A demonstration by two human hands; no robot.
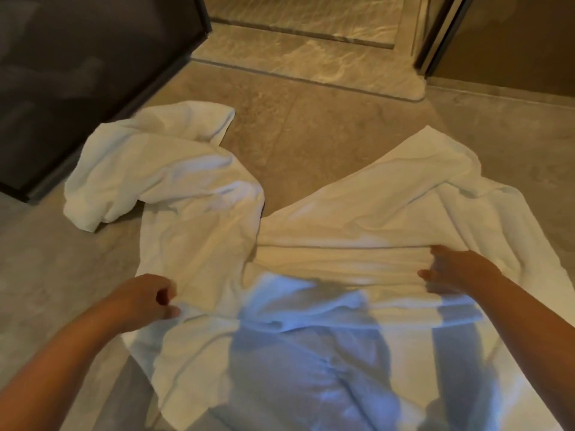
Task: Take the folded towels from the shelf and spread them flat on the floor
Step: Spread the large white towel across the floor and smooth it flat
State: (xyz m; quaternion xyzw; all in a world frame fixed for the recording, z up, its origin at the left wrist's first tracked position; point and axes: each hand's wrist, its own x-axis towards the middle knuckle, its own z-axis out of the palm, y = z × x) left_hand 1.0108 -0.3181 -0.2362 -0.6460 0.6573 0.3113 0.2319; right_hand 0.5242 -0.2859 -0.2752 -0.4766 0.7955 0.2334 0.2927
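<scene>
White towels point(311, 306) lie rumpled across a beige stone floor point(280, 126), spread in a loose V with the 2 arms running away from the person. How many towels make up the heap cannot be told, since the folds overlap. One arm of cloth runs up to the left and ends in a bunched, rolled-over lump near a dark cabinet point(77, 73); the other runs up to the right and ends in a flat pointed corner. Between them a wedge of bare floor shows. A band of tight pleats crosses the middle of the cloth, and the nearer part sits in bluish shadow.

Left hand point(146, 301) rests at the cloth's left edge, its fingers point(169, 311) curled in and pinching a small fold of towel. Right hand point(457, 272) lies on the pleated band at the right, fingers point(435, 259) partly spread and bent, pressing down on the cloth; whether they grip a fold underneath cannot be told.

Beyond the towels a raised marble step point(311, 66) crosses the floor, with a dark door frame point(435, 35) rising at its right.
</scene>
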